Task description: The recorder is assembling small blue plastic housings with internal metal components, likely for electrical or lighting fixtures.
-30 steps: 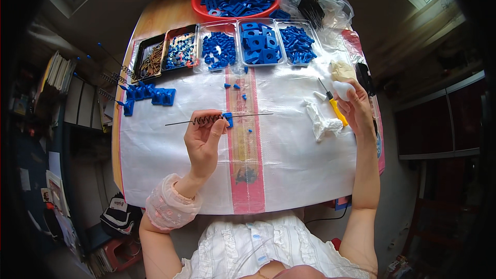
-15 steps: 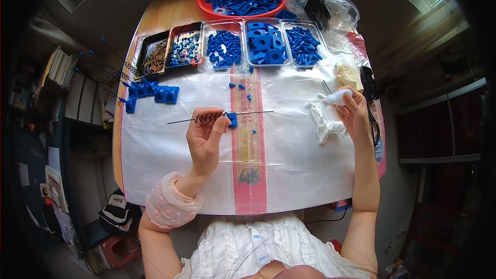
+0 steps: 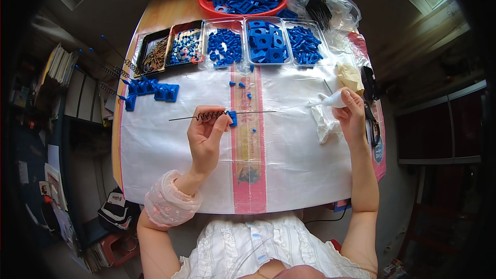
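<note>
My left hand (image 3: 205,137) is closed, pinching a blue plastic piece (image 3: 233,119) with a black coil spring (image 3: 208,116). A thin dark rod (image 3: 256,112) runs sideways through them and sticks out on both sides. My right hand (image 3: 353,113) is wrapped round a small white squeeze bottle (image 3: 334,100), its narrow tip aimed left. A fine pale strand (image 3: 297,106) stretches between that tip and the rod's right end. Crumpled white tissue (image 3: 325,125) lies just below the bottle. Between my hands, several tiny blue plastic pieces (image 3: 249,95) rest on the sheet.
Along the back stand several trays of blue parts (image 3: 266,41), beads (image 3: 186,44) and brown screw-like pieces (image 3: 155,56). Behind them sits a red basin (image 3: 206,6) beside a clear plastic bag (image 3: 343,8). Blue assemblies with springs (image 3: 147,89) are at left, black scissors (image 3: 373,129) at right.
My right hand has moved the bottle slightly right and down, and a thin strand now shows from its tip to the rod. The left hand has hardly moved.
</note>
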`<state>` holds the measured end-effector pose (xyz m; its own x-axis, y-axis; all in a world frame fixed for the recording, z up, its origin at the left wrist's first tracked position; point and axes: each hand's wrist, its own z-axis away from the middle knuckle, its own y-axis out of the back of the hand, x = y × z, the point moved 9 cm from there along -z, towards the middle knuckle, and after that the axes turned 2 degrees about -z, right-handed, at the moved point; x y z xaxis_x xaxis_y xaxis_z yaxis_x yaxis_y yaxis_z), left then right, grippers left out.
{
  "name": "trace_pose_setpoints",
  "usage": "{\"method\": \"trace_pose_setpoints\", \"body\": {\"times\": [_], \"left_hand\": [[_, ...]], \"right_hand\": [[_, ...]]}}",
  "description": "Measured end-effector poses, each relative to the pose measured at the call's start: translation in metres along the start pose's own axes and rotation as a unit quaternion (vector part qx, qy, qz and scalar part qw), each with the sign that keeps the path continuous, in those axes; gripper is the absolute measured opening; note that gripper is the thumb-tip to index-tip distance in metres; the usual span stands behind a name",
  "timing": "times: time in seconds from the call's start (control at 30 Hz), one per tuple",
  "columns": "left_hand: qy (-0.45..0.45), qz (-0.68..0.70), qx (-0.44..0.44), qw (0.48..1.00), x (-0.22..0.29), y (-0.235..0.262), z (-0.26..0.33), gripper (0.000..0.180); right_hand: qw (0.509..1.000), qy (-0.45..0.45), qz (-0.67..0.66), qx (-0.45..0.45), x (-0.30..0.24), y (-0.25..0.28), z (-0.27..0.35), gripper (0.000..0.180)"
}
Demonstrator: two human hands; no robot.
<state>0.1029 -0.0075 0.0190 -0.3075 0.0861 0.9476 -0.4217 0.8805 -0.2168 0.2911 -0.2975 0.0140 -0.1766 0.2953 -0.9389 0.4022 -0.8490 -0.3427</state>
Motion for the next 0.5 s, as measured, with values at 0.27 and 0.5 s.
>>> {"method": "trace_pose_setpoints", "body": {"times": [0.27, 0.5], "left_hand": [[0.006, 0.011, -0.007, 1.0, -0.0007, -0.0018, 0.0005, 0.015], [0.008, 0.015, -0.005, 1.0, -0.0025, -0.0009, 0.0004, 0.015]], "right_hand": [[1.0, -0.005, 0.006, 0.009, 0.0009, -0.0027, 0.0024, 0.024], [1.0, -0.005, -0.003, 0.017, 0.0027, -0.002, 0.0026, 0.023]]}}
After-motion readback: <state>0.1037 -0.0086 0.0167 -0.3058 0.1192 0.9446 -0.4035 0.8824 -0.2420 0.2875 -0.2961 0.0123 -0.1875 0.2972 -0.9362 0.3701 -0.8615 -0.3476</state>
